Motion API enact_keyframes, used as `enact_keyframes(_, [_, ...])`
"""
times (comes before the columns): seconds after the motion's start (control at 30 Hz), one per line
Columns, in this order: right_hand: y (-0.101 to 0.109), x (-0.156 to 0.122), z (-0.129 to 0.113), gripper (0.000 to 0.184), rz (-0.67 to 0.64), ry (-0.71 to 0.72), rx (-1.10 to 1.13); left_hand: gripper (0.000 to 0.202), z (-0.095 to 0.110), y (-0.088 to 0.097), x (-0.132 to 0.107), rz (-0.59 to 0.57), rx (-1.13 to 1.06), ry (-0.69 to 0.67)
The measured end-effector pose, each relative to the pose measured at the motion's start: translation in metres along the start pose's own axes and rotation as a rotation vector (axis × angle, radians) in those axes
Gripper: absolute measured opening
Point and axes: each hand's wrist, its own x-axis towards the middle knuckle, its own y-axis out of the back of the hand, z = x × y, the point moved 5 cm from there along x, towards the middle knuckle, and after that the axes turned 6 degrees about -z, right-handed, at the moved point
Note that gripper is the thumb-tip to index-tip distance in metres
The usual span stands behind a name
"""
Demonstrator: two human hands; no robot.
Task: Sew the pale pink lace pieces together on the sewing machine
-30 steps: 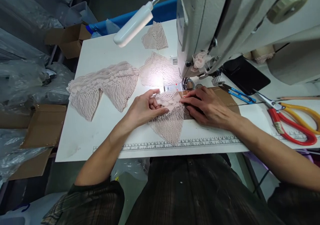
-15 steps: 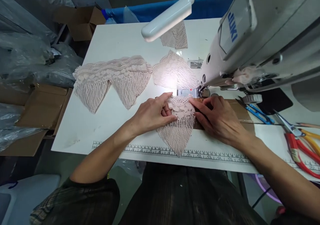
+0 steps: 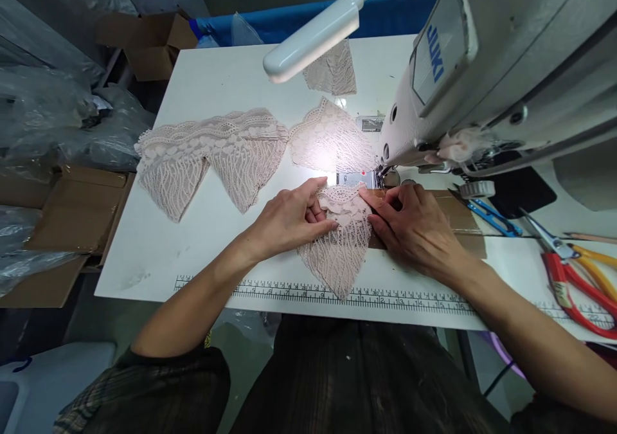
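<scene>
A beige lace piece (image 3: 343,247) with a scalloped top band lies on the table, its point toward me, just in front of the sewing machine's needle plate (image 3: 354,179). At its left edge, my left hand (image 3: 289,223) pinches the lace between thumb and curled fingers. My right hand (image 3: 415,228) grips the upper right corner, index fingertip pressed on the band and the other fingers bent. Just beyond the plate lies another lace piece (image 3: 332,139), brightly lit, its near edge by the presser foot (image 3: 382,175). The undersides of both hands are hidden.
The sewing machine (image 3: 448,93) fills the upper right. A white lamp (image 3: 313,37) hangs over the table. Stacked lace pieces (image 3: 212,154) lie left, another lace piece (image 3: 332,71) at the back. Blue snips (image 3: 494,217) and red-handled scissors (image 3: 562,280) lie right. A printed ruler (image 3: 400,300) runs along the front edge.
The whole view has shifted slightly, so the table and machine appear a little further left. Both hands keep their hold on the lace piece, with no clear movement against the table.
</scene>
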Motion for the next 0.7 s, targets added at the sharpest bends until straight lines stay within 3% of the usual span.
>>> enact_keyframes(0.1, [0.0, -0.001, 0.003, 0.048, 0.021, 0.004, 0.071, 0.078, -0.001, 0.0, 0.0, -0.005, -0.011, 0.003])
enact_keyframes(0.23, [0.007, -0.003, 0.018, 0.046, 0.059, -0.012, 0.33, 0.081, -0.003, 0.0, 0.001, 0.004, -0.022, 0.009])
enact_keyframes(0.4, [0.019, -0.013, 0.031, 0.038, 0.029, 0.01, 0.534, 0.086, -0.005, -0.001, 0.002, 0.001, -0.075, 0.011])
enact_keyframes(0.57, [0.014, -0.02, 0.014, 0.037, -0.024, 0.191, 0.475, 0.088, -0.007, -0.001, 0.002, 0.001, -0.107, 0.033])
enact_keyframes(0.7, [0.009, -0.019, 0.006, 0.039, -0.032, 0.188, 0.293, 0.089, -0.008, -0.001, 0.003, 0.004, -0.116, 0.051])
